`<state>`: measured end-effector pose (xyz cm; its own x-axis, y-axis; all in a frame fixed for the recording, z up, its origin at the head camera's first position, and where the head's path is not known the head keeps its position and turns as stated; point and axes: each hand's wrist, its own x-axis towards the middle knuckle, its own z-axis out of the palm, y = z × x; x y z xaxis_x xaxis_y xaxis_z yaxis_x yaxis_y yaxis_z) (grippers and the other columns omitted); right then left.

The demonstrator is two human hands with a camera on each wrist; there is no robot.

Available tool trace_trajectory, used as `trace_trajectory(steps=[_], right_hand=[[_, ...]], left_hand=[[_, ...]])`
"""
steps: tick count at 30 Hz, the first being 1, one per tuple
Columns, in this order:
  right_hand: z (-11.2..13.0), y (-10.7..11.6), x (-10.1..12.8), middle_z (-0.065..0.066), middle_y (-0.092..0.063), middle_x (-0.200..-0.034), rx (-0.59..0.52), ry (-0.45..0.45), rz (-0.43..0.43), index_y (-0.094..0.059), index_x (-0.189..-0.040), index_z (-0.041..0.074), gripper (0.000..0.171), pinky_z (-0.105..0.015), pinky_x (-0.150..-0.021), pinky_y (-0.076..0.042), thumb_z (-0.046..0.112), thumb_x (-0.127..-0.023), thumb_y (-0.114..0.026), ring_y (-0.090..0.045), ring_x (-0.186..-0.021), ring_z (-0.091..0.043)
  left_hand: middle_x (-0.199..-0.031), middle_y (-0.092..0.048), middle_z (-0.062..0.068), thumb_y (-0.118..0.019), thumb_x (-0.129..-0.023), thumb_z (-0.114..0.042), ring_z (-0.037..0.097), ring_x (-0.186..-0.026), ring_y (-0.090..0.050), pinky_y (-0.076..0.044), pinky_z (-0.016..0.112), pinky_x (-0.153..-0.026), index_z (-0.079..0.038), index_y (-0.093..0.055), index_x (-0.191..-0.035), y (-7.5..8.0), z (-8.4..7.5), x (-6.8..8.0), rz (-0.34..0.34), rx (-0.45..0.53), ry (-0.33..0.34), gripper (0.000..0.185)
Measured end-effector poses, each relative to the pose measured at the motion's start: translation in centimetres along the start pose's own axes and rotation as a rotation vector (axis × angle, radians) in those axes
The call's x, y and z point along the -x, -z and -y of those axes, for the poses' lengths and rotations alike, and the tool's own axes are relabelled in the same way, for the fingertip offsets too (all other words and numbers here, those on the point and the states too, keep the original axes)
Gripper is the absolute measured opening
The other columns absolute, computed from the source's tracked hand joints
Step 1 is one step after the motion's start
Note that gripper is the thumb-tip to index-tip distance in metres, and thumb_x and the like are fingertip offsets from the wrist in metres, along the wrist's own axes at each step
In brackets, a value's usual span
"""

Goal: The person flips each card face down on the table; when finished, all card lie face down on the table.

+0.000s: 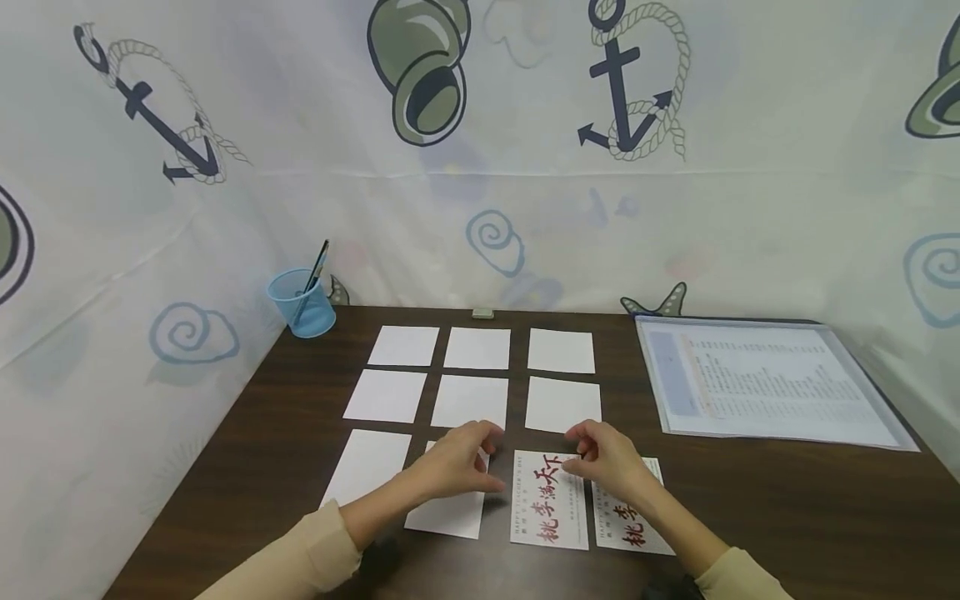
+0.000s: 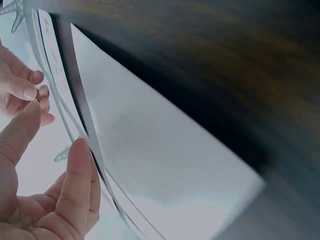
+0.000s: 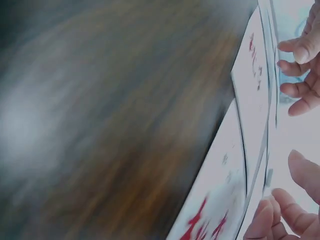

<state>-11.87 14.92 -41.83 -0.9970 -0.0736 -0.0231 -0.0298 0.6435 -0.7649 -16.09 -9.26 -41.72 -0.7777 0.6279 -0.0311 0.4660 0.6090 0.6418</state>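
My left hand (image 1: 456,460) hovers over a blank white card (image 1: 448,515) in the front row, thumb and index finger apart and nothing between them. To its right my right hand (image 1: 611,460) hangs above two white cards printed with red brush characters. One printed card (image 1: 547,517) lies below its fingertips. The other printed card (image 1: 611,533) is partly covered by the hand and wrist. Loosely bent fingers of the right hand (image 3: 285,215) show no object in the right wrist view. In the left wrist view, a blank card (image 2: 145,140) lies beyond the left hand (image 2: 65,200).
More blank cards (image 1: 477,348) lie in rows behind and left of the hands on the dark wooden table (image 1: 255,500). At the back left stands a blue mesh cup (image 1: 303,308) with pens. A clear-covered printed sheet (image 1: 772,383) lies at the right.
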Motion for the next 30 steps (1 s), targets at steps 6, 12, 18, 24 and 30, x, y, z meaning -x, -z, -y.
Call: trace_trajectory(steps=[6, 12, 18, 24, 30], right_hand=[[-0.8, 0.2, 0.4, -0.005, -0.051, -0.083, 0.067, 0.0, 0.025, -0.064, -0.101, 0.001, 0.036, -0.023, -0.062, -0.037, 0.005, -0.069, -0.08, -0.044, -0.074, -0.016], [-1.2, -0.2, 0.4, -0.005, -0.052, -0.085, 0.107, 0.011, 0.015, -0.064, -0.1, 0.003, 0.04, -0.026, -0.065, -0.039, 0.003, -0.065, -0.083, -0.045, -0.076, -0.016], [-1.3, -0.6, 0.3, -0.003, -0.05, -0.087, 0.164, 0.008, 0.011, -0.062, -0.095, 0.008, 0.038, -0.028, -0.068, -0.039, 0.004, -0.064, -0.083, -0.045, -0.078, -0.014], [-1.3, -0.6, 0.3, -0.003, -0.049, -0.086, 0.183, 0.037, 0.008, -0.059, -0.091, 0.009, 0.035, -0.027, -0.066, -0.038, 0.004, -0.065, -0.083, -0.044, -0.076, -0.014], [-1.5, -0.6, 0.2, -0.003, -0.047, -0.085, 0.185, 0.032, 0.021, -0.057, -0.088, 0.008, 0.035, -0.025, -0.063, -0.036, 0.004, -0.065, -0.083, -0.043, -0.074, -0.014]], left_hand=[[-0.097, -0.054, 0.003, -0.085, -0.067, -0.026, 0.002, -0.069, -0.054, -0.045, 0.016, -0.062, -0.003, -0.055, -0.121, -1.1, -0.6, -1.1, 0.051, -0.056, 0.01, 0.066], [-0.099, -0.052, 0.003, -0.086, -0.065, -0.027, 0.002, -0.068, -0.051, -0.043, 0.016, -0.061, -0.004, -0.055, -0.12, -1.7, -1.1, -1.4, 0.069, -0.117, 0.028, 0.068], [-0.097, -0.05, 0.001, -0.087, -0.064, -0.025, 0.003, -0.066, -0.047, -0.042, 0.016, -0.058, -0.005, -0.056, -0.116, -2.2, -1.4, -1.7, 0.071, -0.172, 0.027, 0.064], [-0.099, -0.05, 0.0, -0.087, -0.063, -0.025, 0.005, -0.068, -0.047, -0.042, 0.017, -0.06, -0.007, -0.055, -0.114, -2.3, -1.7, -2.0, 0.081, -0.219, 0.044, 0.062], [-0.1, -0.05, 0.0, -0.088, -0.063, -0.028, 0.009, -0.071, -0.047, -0.041, 0.019, -0.062, -0.009, -0.053, -0.112, -2.2, -1.9, -2.4, 0.108, -0.25, 0.067, 0.063]])
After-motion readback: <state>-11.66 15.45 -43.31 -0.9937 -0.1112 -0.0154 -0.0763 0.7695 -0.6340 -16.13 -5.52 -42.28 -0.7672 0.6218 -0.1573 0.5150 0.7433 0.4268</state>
